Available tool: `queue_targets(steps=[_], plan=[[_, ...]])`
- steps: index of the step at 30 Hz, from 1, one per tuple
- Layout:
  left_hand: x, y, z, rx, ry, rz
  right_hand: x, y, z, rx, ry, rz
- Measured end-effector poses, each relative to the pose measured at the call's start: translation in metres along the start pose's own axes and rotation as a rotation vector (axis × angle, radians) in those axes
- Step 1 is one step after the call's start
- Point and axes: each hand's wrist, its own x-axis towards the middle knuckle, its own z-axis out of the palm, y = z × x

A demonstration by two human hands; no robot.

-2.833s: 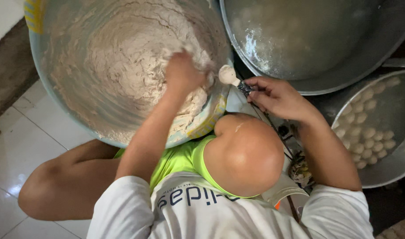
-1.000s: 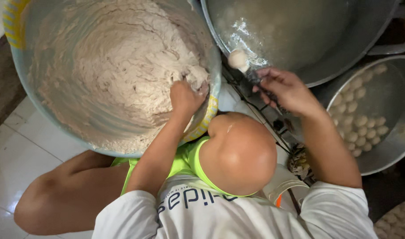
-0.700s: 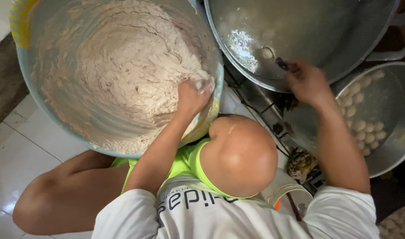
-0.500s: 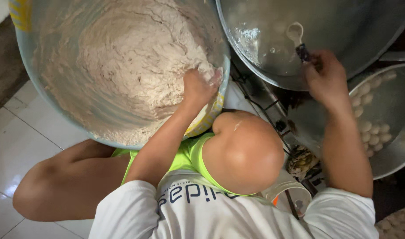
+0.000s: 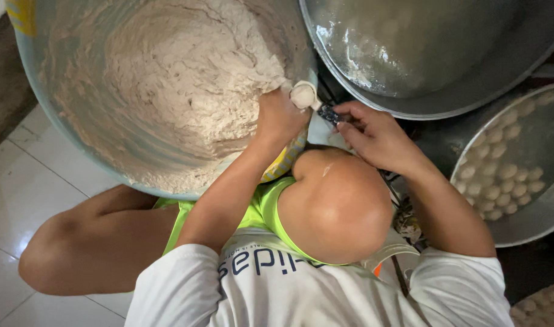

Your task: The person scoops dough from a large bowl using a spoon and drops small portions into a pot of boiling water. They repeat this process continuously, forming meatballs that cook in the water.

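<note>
left hand [image 5: 280,115] fingers pinch dough [image 5: 186,91] onto the spoon [image 5: 305,95] gripped by right hand [image 5: 373,136]; tray of balls [image 5: 501,175] partly filled, much dough remains in basin [image 5: 65,133].

White tiled floor [image 5: 22,194], evenly lit.

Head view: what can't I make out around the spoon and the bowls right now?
- Spoon handle: hidden inside the right hand.
- Left hand fingertips: buried in the dough at the bowl rim.
- Pan contents: lost in glare and blur; top cut off by the frame.
- Tray of dough balls: right side cut by the frame edge.
</note>
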Motion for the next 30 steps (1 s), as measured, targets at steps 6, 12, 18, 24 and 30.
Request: queue_targets(steps=[6, 12, 18, 24, 30], plan=[[0.008, -0.023, 0.002, 0.272, -0.13, -0.171, 0.016, -0.007, -0.011, 0.244, -0.185, -0.001], [0.001, -0.054, -0.01, 0.437, -0.283, -0.16, 0.027, 0.002, -0.046, 0.237, -0.067, -0.019], [-0.009, -0.048, -0.011, -0.07, -0.076, -0.127, 0.076, 0.042, -0.083, 0.235, 0.259, 0.004], [-0.006, -0.035, -0.002, -0.003, -0.128, -0.089, 0.111, 0.087, -0.107, -0.267, 0.514, -0.193], [0.004, -0.034, 0.004, -0.001, -0.023, 0.099, 0.082, 0.07, -0.111, -0.345, 0.595, -0.334]])
